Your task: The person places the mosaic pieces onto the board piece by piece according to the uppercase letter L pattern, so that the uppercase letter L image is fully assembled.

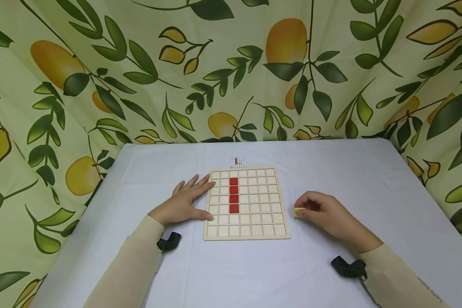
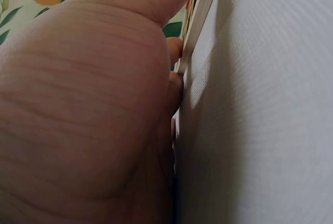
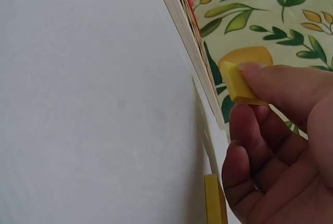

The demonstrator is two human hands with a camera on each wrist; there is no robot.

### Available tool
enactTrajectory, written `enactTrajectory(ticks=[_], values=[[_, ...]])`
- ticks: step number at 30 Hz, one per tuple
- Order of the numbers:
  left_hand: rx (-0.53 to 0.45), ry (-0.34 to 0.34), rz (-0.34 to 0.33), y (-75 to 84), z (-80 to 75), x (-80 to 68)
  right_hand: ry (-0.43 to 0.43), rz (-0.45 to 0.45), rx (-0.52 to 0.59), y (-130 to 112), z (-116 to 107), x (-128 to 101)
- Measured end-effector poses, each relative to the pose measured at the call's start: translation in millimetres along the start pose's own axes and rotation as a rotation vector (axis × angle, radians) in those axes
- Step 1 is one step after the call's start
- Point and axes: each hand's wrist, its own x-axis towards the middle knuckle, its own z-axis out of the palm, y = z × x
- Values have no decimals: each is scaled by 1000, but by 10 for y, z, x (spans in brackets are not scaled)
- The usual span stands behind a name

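A wooden grid board (image 1: 246,233) lies in the middle of the white table, with several red tiles (image 1: 233,194) in one column of its cells. My left hand (image 1: 194,194) rests flat and open on the table, its fingers touching the board's left edge (image 2: 200,15). Right of the board, my right hand (image 1: 302,207) pinches a small yellow tile (image 1: 298,211) between thumb and fingertips. The right wrist view shows that held yellow tile (image 3: 234,81) close up. A second yellow tile (image 3: 213,200) lies on the table beneath the hand.
A small printed pattern card (image 1: 238,161) lies just behind the board. The white table (image 1: 331,171) is ringed on three sides by a leaf-and-lemon curtain (image 1: 231,64). Black wrist camera mounts (image 1: 168,241) sit near both forearms.
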Motion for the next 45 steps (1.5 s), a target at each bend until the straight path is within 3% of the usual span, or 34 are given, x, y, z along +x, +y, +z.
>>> enactTrajectory(ticks=[23, 45], values=[[-6, 6, 7, 13, -14, 3, 2, -61, 73, -253, 156, 56], [-2, -1, 5, -5, 0, 9, -111, -75, 108, -546, 677, 469]])
